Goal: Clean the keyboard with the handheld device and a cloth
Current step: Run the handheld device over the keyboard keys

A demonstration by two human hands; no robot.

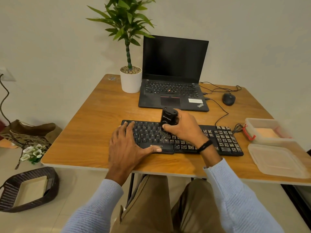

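A black keyboard [223,140] lies across the front of the wooden table [94,118]; its right half is speckled with light debris, its left half looks dark. My right hand [183,128] grips a black handheld device [168,117] held upright, its brush end touching the keys near the keyboard's middle. My left hand [127,145] lies flat on the keyboard's left part, fingers spread, thumb on the front edge. No cloth is in view.
Behind the keyboard stand an open black laptop [173,76], a potted plant [131,79] and a wired mouse [228,99]. A clear plastic box [264,130] and its lid [276,158] sit at the right. A basket [28,189] is on the floor.
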